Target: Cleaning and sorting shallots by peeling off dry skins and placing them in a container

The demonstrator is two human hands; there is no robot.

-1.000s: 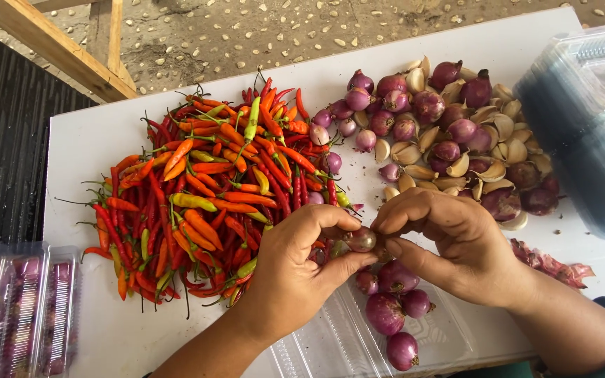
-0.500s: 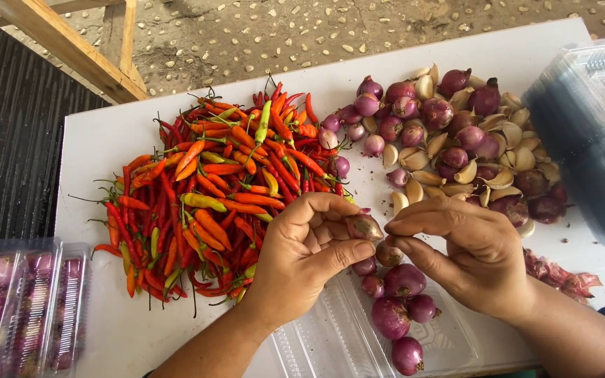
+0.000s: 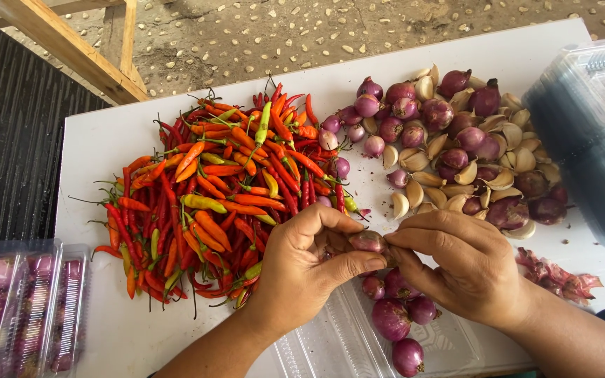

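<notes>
Hands meet near the front of the white worktop (image 3: 120, 140). The left hand (image 3: 302, 269) is curled, thumb and fingertips pinching a small shallot (image 3: 367, 241); the right hand (image 3: 467, 269) is closed too, its fingertips touching the same bulb from the other side. Just below lies a clear plastic tray (image 3: 330, 346) with several peeled shallots (image 3: 393, 318), its near end cut off by the picture's lower edge. Left of the hands a chili heap (image 3: 211, 203) spreads close to the worktop's left edge; behind them a mound of shallots and garlic cloves (image 3: 456, 147) runs toward the far edge. Bare surface shows only in narrow strips beside the heaps. On the right, stacked clear containers (image 3: 589, 133) are cropped by the frame, and purple peelings (image 3: 558, 276) lie next to the right wrist. Packed trays (image 3: 26, 311) at lower left are partly out of view, their contents blurred.
</notes>
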